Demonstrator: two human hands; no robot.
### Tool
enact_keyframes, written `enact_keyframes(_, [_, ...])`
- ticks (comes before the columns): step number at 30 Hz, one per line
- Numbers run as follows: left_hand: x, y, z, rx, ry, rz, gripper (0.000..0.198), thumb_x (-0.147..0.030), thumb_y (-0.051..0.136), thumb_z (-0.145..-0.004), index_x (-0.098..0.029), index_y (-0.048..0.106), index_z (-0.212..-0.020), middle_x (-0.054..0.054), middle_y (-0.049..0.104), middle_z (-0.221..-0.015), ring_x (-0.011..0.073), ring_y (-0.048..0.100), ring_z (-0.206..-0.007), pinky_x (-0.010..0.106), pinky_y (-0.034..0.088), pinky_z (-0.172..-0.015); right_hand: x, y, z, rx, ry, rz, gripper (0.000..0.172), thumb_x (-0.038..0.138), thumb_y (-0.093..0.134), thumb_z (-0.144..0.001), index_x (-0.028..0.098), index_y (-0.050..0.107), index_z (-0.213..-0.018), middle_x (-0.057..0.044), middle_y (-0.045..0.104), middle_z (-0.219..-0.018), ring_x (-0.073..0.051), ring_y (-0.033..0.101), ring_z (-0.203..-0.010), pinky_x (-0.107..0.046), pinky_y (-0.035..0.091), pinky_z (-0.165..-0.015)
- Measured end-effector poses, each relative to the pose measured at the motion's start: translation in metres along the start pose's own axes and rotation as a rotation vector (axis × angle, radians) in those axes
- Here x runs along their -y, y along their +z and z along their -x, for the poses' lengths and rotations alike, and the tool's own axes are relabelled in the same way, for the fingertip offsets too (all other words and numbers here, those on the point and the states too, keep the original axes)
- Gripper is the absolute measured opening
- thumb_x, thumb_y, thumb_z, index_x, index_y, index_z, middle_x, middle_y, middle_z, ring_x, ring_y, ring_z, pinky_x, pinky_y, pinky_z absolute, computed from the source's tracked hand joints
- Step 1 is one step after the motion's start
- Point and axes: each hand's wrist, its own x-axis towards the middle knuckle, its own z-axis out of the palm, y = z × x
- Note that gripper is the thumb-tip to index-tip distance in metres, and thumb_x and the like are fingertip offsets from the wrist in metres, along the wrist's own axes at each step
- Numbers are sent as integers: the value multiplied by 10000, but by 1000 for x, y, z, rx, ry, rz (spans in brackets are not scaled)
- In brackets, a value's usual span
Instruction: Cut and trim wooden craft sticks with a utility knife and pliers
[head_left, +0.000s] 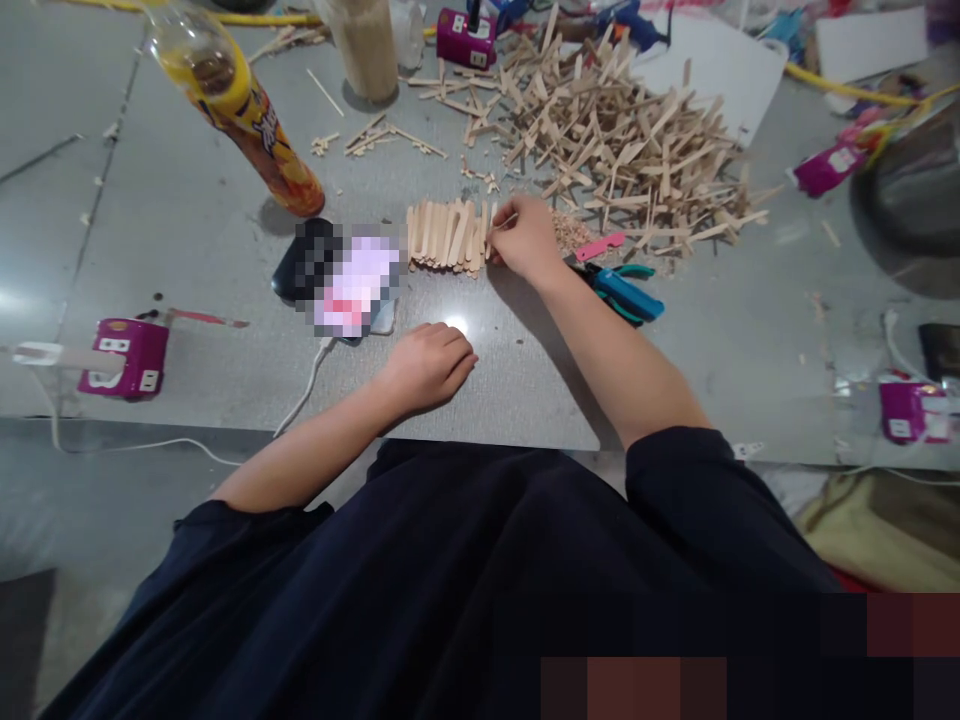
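My right hand [525, 238] is closed in a pinch on a flat wooden craft stick [491, 240], at the right end of a row of craft sticks [446, 235] lying side by side. My left hand [431, 365] rests on the table near its front edge, fingers curled in, with nothing visible in it. A large loose heap of craft sticks [637, 150] spreads beyond my right hand. Beside my right forearm lie blue-handled pliers [626, 295] and a pink-handled cutter [600, 246].
A phone [356, 285], blurred out, leans by a dark object [307, 260] left of the row. Behind it stands a yellow-labelled drink bottle [247, 115]. A cloudy container [364, 50] is at the back. Purple socket blocks [127, 355] and a white cable [304, 390] lie around the grey table [517, 400].
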Motion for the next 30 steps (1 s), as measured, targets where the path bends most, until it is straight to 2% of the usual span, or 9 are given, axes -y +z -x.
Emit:
enact_keyframes(2, [0, 1, 2, -26, -29, 48, 332, -338, 533, -1199, -170, 800, -1093, 145, 843, -1073, 304, 790, -1000, 482, 626, -927, 7, -6, 26, 55, 118, -128, 261, 214, 815, -939, 304, 576, -993, 12, 678, -760, -290, 791, -757, -521, 715, -812])
enact_keyframes(6, [-2, 4, 5, -109, -126, 130, 306, -299, 570, -1176, -157, 760, -1368, 202, 819, -1365, 339, 785, -1264, 519, 650, -1095, 13, -11, 104, 186, 159, -277, 280, 288, 819, -906, 322, 547, -962, 9, 723, -784, -268, 776, -727, -468, 688, -700])
enact_keyframes(11, [-6, 9, 1, -44, -114, 33, 411, -318, 612, -1165, -142, 729, -1517, 249, 739, -1590, 423, 701, -1437, 620, 594, -1190, 18, -12, 170, 236, 138, -239, 193, 332, 799, -924, 322, 607, -924, -13, 781, -841, -269, 791, -782, -495, 684, -817])
enact_keyframes(15, [-8, 7, -2, 39, -57, -50, 374, -340, 573, -1194, -180, 781, -1459, 237, 764, -1570, 457, 683, -1418, 646, 579, -1096, 9, -55, 170, 182, 80, -142, 182, 456, 802, -973, 326, 680, -935, -66, 822, -972, -325, 786, -908, -587, 657, -981])
enact_keyframes(17, [-9, 3, -2, 59, -42, -91, 386, -351, 560, -1206, -176, 772, -1476, 239, 766, -1569, 455, 690, -1397, 636, 577, -1063, -11, -88, 162, -48, 17, 78, 137, 458, 712, -1021, 325, 706, -1048, -125, 823, -1146, -368, 779, -1074, -630, 623, -1081])
enact_keyframes(19, [-12, -3, -2, 95, -24, -152, 391, -352, 562, -1209, -161, 760, -1485, 245, 760, -1572, 454, 697, -1391, 619, 579, -1039, -38, -116, 152, -249, -4, 394, 278, 421, 716, -1008, 308, 742, -1261, -213, 763, -1461, -424, 697, -1409, -651, 557, -1216])
enact_keyframes(21, [-16, -9, -5, 143, 7, -212, 401, -351, 583, -1202, -135, 744, -1498, 257, 751, -1576, 461, 698, -1398, 604, 581, -1022, -68, -134, 143, -255, 14, 542, 468, 416, 786, -958, 263, 736, -1397, -278, 700, -1562, -462, 626, -1516, -666, 505, -1275])
enact_keyframes(25, [-19, -19, -18, 219, 38, -250, 319, -343, 647, -1171, -155, 781, -1391, 251, 773, -1512, 452, 718, -1332, 568, 577, -977, -108, -138, 136, -172, 9, 515, 382, 444, 653, -1055, 258, 721, -1382, -287, 721, -1477, -471, 644, -1457, -690, 516, -1238])
enact_keyframes(30, [-13, -22, -37, 244, 79, -259, 260, -211, 595, -1125, -168, 807, -1268, 237, 801, -1370, 430, 724, -1223, 550, 561, -906, -100, -138, 138, -224, -24, 431, 318, 527, 533, -1126, 317, 700, -1297, -219, 729, -1422, -460, 659, -1467, -734, 509, -1260])
